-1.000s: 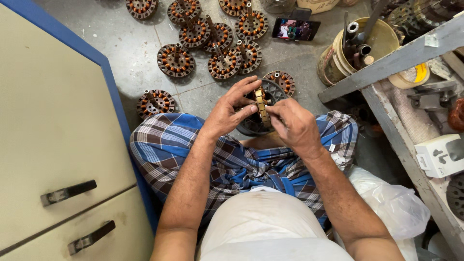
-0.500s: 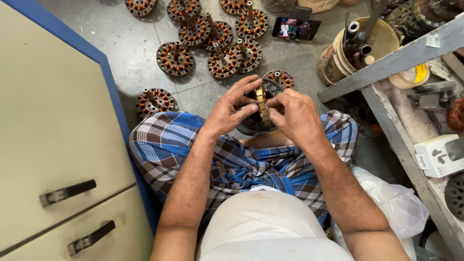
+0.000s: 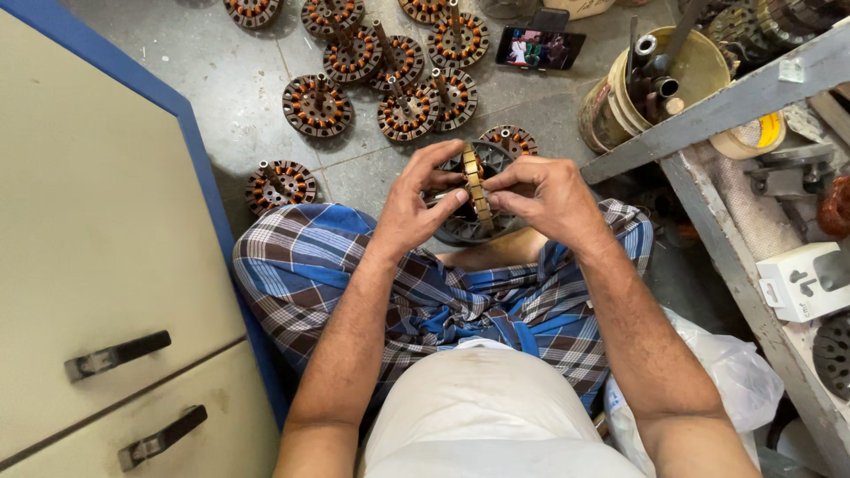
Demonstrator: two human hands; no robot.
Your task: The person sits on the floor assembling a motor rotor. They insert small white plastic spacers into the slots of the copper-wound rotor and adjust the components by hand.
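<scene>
I sit cross-legged on the floor in a blue checked cloth. Both hands hold a round stator core [image 3: 475,188] on edge above my lap, its slotted rim facing me. My left hand [image 3: 416,202] grips its left side, thumb pressed near the rim. My right hand [image 3: 542,192] grips the right side, fingers pinched at the top edge. Below the core lies a dark round motor housing [image 3: 469,232], mostly hidden by my hands.
Several wound stators with copper coils [image 3: 390,66] lie on the grey floor ahead. A phone [image 3: 540,48] leans behind them. A bucket of tools [image 3: 651,84] stands right, beside a metal shelf [image 3: 753,97]. A cream cabinet with drawer handles [image 3: 115,354] fills the left. A white plastic bag [image 3: 717,381] sits by my right leg.
My hands stay on the core; the fingers have shifted slightly on its rim. The view has barely moved.
</scene>
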